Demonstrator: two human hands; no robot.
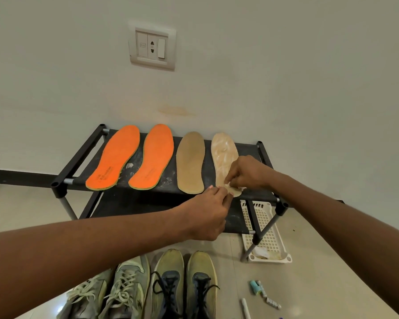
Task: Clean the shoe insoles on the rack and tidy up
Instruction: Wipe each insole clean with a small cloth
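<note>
Several insoles lie side by side on the top shelf of a black shoe rack [78, 160]: two orange ones [115, 157] [153, 156], a tan one [190, 162] and a pale, blotchy one [224, 155] at the right. My right hand [247, 172] pinches a small white wipe or film [228, 185] at the heel of the pale insole. My left hand [209, 215] reaches in from below and pinches the same heel edge with its fingertips. The heel end is partly hidden by both hands.
A white perforated plastic basket [266, 236] stands on the floor under the rack's right end. Two pairs of sneakers, grey [115, 288] and olive [184, 279], sit in front. Small tubes and a pen [262, 293] lie on the floor at right. A wall socket [152, 48] is above.
</note>
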